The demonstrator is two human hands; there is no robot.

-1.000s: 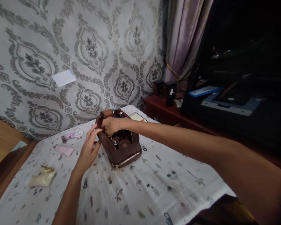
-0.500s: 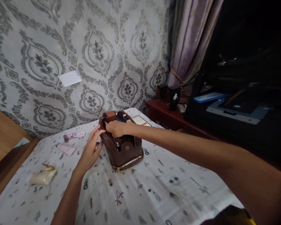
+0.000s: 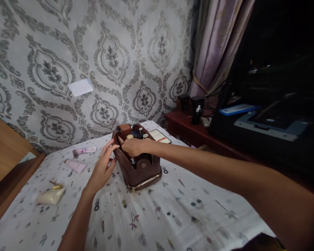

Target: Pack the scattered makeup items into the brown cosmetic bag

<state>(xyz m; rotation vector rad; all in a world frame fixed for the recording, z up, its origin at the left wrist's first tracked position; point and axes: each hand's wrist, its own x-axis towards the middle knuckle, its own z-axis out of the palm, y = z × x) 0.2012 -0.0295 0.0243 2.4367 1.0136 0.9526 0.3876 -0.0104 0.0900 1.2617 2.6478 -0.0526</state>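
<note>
A brown leather bag [image 3: 143,175] with a gold zipper stands unzipped on the patterned white sheet, and several small bottles and dark items show inside it. My left hand [image 3: 104,165] holds the bag's left rim, its fingertips on the edge. Inside the opening is my right hand [image 3: 133,146], reaching in from the right. Its fingers are mostly hidden by the bag, so whatever they touch cannot be seen. Just behind the bag lies a phone [image 3: 159,136] with a lit screen.
On the left of the sheet [image 3: 136,223] lie a pink-and-white tube [image 3: 87,150], a pale pink tube [image 3: 75,165] and a cream tube [image 3: 49,197] beside a small gold item [image 3: 57,187]. A red-brown table [image 3: 178,122] with a dark pump bottle [image 3: 196,115] stands at right.
The view has shifted slightly. My right hand has moved a little within the bag, and a round light-topped item now shows behind it. My left hand stays on the rim.
</note>
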